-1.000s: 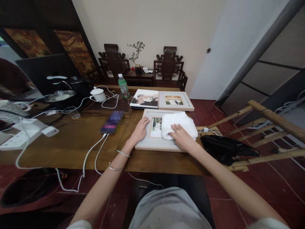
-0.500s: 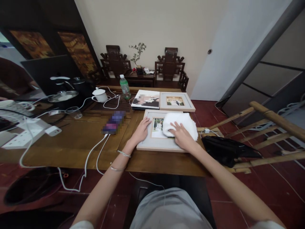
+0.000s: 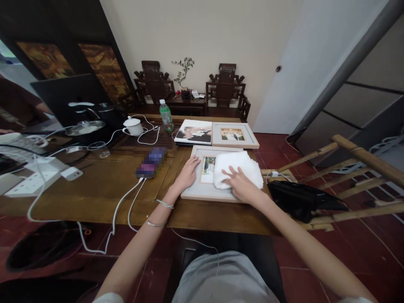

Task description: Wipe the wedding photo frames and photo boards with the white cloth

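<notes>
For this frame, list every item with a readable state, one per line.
Left hand: flat on the near frame's left edge.
Right hand: pressing the white cloth.
White cloth: bunched, covering the frame's right part.
Near frame: lying flat, face up.
Green bottle: upright, capped.
Phone: plugged in.

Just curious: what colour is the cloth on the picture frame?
White cloth, clearest in the head view.

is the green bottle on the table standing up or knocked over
Upright. The green bottle stands on its base at the far side of the table, white cap on top, beside the white cup.
</notes>
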`<action>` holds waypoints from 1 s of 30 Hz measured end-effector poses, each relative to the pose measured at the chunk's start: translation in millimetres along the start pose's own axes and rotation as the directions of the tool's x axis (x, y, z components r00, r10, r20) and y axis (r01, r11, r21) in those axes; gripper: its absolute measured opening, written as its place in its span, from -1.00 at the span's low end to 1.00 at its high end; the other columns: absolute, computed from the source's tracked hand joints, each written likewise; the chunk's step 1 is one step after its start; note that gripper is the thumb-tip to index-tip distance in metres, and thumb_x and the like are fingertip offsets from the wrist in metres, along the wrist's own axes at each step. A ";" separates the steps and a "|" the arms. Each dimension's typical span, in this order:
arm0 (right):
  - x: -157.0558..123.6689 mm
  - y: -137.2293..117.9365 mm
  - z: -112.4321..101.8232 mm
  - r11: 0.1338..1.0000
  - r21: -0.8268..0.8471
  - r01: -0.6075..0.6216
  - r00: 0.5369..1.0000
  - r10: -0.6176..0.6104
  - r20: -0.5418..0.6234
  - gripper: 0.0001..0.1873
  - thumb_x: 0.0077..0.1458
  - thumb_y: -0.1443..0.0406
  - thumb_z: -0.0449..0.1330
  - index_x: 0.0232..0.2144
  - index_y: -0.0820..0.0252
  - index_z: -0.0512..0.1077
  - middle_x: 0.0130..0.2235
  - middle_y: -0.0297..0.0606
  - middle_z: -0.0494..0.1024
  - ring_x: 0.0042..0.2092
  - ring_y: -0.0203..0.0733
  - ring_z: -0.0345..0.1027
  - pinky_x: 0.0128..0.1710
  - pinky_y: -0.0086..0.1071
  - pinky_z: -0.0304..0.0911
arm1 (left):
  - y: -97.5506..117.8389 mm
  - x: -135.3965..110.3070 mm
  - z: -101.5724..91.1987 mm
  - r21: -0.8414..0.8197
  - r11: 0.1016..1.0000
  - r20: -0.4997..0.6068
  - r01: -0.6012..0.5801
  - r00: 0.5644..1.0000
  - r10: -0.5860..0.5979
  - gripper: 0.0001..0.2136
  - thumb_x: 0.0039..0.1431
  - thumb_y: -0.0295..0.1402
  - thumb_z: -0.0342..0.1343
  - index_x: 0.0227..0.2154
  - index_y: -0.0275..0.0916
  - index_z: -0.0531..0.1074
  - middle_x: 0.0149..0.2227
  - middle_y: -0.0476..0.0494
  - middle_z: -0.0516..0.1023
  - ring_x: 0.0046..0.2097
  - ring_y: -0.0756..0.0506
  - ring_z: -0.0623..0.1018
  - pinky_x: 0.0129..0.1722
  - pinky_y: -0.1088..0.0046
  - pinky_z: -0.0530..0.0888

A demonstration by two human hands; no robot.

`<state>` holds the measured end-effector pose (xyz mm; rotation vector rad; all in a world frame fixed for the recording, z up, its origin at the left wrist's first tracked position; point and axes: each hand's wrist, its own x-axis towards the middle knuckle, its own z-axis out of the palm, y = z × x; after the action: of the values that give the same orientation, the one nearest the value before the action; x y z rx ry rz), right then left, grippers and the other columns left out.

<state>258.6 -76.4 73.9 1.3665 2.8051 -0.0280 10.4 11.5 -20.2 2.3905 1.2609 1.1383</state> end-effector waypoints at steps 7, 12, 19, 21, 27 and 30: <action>-37.4 -28.4 -10.6 0.988 0.151 0.039 0.997 -0.049 0.063 -0.33 -0.15 0.61 -0.08 0.01 0.16 0.39 0.24 -0.16 0.20 0.29 0.06 -0.10 0.18 0.10 -0.05 | 2.6 -0.4 -0.9 -0.019 1.000 0.019 0.024 1.000 -0.024 -0.54 0.07 -0.64 -0.17 0.03 -0.33 0.34 0.14 -0.31 0.33 0.26 -0.19 0.18 0.23 0.01 0.16; -4.1 -0.7 3.4 0.996 0.080 -0.027 0.998 0.031 -0.048 -0.35 -0.14 0.59 -0.05 0.03 0.22 0.37 0.24 -0.13 0.20 0.29 0.08 -0.12 0.20 0.11 -0.12 | 1.6 -0.4 -0.9 0.011 1.000 0.017 0.002 1.000 -0.002 -0.55 0.07 -0.65 -0.18 0.02 -0.34 0.35 0.13 -0.31 0.34 0.25 -0.18 0.20 0.22 0.04 0.18; 57.6 47.3 8.4 0.983 -0.096 -0.158 0.973 0.138 -0.185 -0.39 -0.06 0.58 -0.06 0.06 0.27 0.34 0.27 -0.10 0.13 0.29 0.14 -0.14 0.18 0.14 -0.12 | 1.1 -0.2 -1.7 0.004 1.000 0.023 0.007 1.000 -0.007 -0.54 0.06 -0.64 -0.16 0.02 -0.31 0.35 0.13 -0.29 0.34 0.25 -0.19 0.19 0.22 0.00 0.17; 61.4 45.6 10.2 0.978 -0.123 -0.168 0.976 0.147 -0.164 -0.40 -0.06 0.59 -0.06 0.05 0.25 0.36 0.27 -0.11 0.13 0.28 0.19 -0.15 0.16 0.19 -0.14 | 1.5 0.0 -1.3 0.008 1.000 0.013 0.011 1.000 -0.011 -0.55 0.07 -0.63 -0.17 0.01 -0.33 0.36 0.13 -0.30 0.35 0.25 -0.19 0.20 0.22 0.02 0.18; 13.2 3.1 2.9 0.998 -0.037 -0.052 0.999 0.052 -0.012 -0.38 -0.09 0.59 -0.05 0.03 0.21 0.38 0.24 -0.09 0.19 0.27 0.20 -0.10 0.14 0.24 -0.12 | 2.8 0.8 1.3 -0.011 1.000 -0.010 0.012 1.000 -0.012 -0.55 0.07 -0.63 -0.17 0.02 -0.30 0.35 0.12 -0.28 0.35 0.25 -0.18 0.20 0.23 0.01 0.17; -18.3 -15.3 -8.5 0.997 0.067 0.024 0.997 -0.029 0.077 -0.34 -0.13 0.60 -0.06 0.04 0.18 0.38 0.23 -0.12 0.22 0.27 0.15 -0.08 0.14 0.20 -0.05 | 3.6 0.9 1.2 -0.004 1.000 -0.015 0.011 1.000 -0.011 -0.55 0.08 -0.63 -0.17 0.03 -0.31 0.35 0.12 -0.28 0.36 0.25 -0.18 0.20 0.23 0.01 0.17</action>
<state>257.8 -100.0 83.0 1.3104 2.7813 -0.1716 13.7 10.3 -18.7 2.3735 1.2735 1.1567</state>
